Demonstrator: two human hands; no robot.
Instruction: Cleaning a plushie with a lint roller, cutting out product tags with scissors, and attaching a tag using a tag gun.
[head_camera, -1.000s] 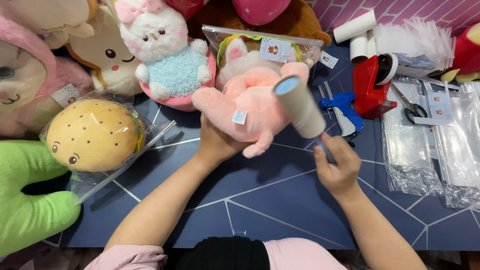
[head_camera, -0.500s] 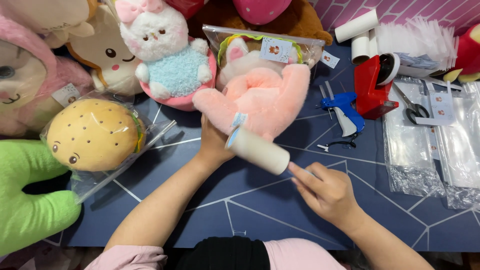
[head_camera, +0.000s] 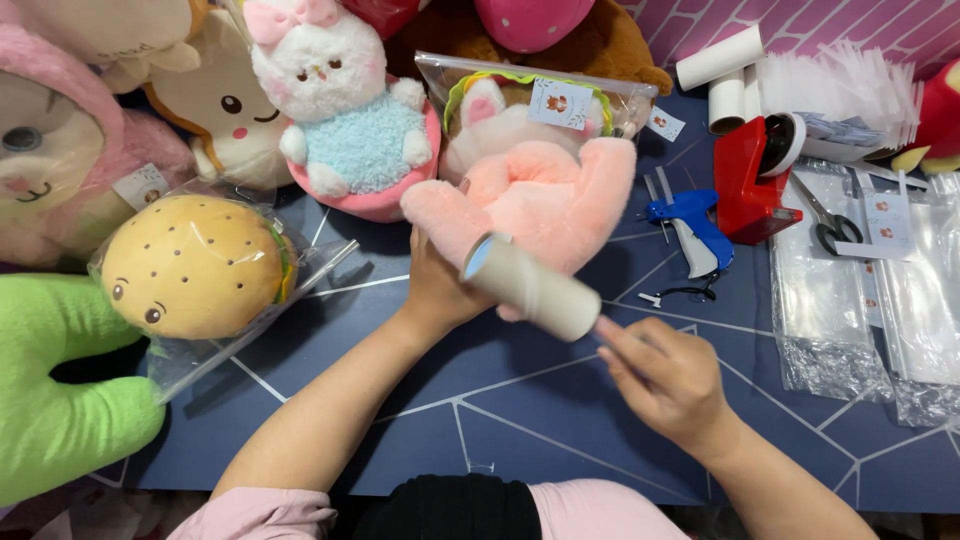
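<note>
My left hand (head_camera: 440, 285) grips a pink plush toy (head_camera: 525, 205) from below and holds it up over the dark blue table (head_camera: 520, 420). My right hand (head_camera: 665, 375) holds the handle end of a white lint roller (head_camera: 530, 287), whose cylinder lies against the plush's lower edge, tilted up to the left. The fingers of that hand are closed around the handle, which is mostly hidden.
A bagged burger plush (head_camera: 195, 265) and a green plush (head_camera: 60, 400) lie at left. A white bunny plush (head_camera: 345, 110) and a bagged plush (head_camera: 530, 110) sit behind. A blue tagging gun (head_camera: 690, 225), red tape dispenser (head_camera: 755, 180), scissors (head_camera: 830, 225) and clear bags (head_camera: 870, 300) fill the right.
The roller swung from upright on the plush's right side down to its lower edge. My right hand moved down and toward me. The plush stayed held in the left hand.
</note>
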